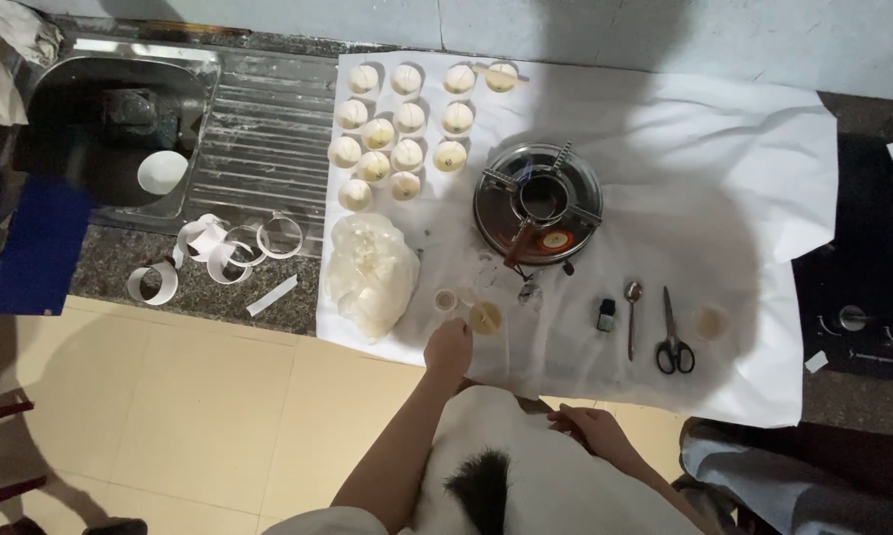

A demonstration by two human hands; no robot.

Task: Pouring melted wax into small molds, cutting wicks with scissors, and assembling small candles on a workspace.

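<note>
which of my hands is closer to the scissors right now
Right. The right hand rests by your body, below and left of the scissors. The left hand is farther left, at the small yellowish cup.

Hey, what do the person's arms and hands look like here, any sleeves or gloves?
Both hands are bare, without gloves: the left hand and the right hand. The forearms are uncovered; a white sleeve edge shows at the left upper arm. No rings or watch are discernible.

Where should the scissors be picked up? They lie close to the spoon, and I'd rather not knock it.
Grip the scissors by their black loop handles, which point toward the person at the sheet's near edge. Come from that near side, slightly right, since the spoon lies just left, apart from the blades.
</note>
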